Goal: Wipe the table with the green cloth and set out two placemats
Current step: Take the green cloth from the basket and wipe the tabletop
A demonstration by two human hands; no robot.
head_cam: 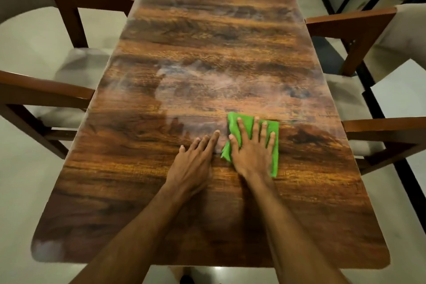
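Green cloth (272, 143) lies flat on the wooden table (207, 41) (right of centre), pressed by the right hand (252, 147), fingers spread straight. Left hand (196, 159) rests flat beside it, fingers straight.

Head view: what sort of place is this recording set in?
Probably a dining area in a home. A long rectangular wood-grain table has cream-cushioned wooden armchairs drawn up along both sides, and a pale glossy floor lies beneath.
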